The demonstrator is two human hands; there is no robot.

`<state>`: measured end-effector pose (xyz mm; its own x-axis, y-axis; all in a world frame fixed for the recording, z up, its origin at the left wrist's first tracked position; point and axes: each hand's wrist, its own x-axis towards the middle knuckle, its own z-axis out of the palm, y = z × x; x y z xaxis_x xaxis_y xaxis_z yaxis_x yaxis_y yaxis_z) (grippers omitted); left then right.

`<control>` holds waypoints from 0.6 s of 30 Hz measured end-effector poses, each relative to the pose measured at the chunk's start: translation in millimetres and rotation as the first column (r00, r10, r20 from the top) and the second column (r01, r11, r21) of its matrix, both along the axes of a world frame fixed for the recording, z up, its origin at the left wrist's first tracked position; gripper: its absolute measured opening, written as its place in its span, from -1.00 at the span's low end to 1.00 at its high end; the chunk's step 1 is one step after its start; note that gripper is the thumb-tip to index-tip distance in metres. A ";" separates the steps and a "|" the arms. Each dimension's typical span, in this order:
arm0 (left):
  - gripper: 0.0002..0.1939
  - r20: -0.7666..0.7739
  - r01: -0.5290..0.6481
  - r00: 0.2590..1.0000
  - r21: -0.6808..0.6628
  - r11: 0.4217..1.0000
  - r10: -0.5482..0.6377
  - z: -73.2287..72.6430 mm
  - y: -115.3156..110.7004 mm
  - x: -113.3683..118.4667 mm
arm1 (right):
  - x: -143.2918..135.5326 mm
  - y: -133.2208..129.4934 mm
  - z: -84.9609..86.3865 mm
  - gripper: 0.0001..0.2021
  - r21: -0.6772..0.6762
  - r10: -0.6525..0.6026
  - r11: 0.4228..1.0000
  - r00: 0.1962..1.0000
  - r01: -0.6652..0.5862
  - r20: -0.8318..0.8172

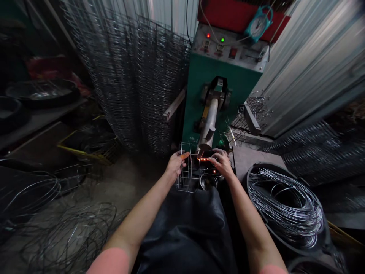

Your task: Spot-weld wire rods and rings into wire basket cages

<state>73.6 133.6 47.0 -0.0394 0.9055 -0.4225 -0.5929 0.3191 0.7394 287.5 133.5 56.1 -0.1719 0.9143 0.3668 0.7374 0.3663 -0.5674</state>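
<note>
My left hand (175,164) is closed on the left side of a wire rack (189,176), a small frame of thin crossed metal rods. Something orange covers one of its fingers. Across the machine's tip, my right hand (223,163) pinches the end of a wire piece at the rack's upper right. Between the two hands, the thick metal arm (210,121) of a spot welder (196,85) points down at the wire. Several orange glowing spots show just below its tip. A round shiny metal part (204,182) sits under the work.
Tall stacks of wire racks (159,83) stand left of the machine. At right, a black tub (249,179) holds wire rings (288,205). Loose wire loops (82,232) lie on the left floor, near a yellow crate (82,150). A teal dial scale (259,24) rests on top.
</note>
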 end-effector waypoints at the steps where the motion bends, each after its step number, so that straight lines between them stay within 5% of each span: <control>1: -0.54 -0.001 0.000 1.000 -0.002 1.000 0.000 0.3 0.0 0.0 | 0.2 0.2 -0.3 -0.80 -0.001 0.006 1.000 1.000 -0.006 -0.001; 18: -0.57 -0.038 0.041 0.999 0.042 0.998 -0.039 8.4 1.4 -3.0 | 0.0 -0.5 2.2 -0.79 -0.014 -0.007 1.000 1.000 0.007 0.023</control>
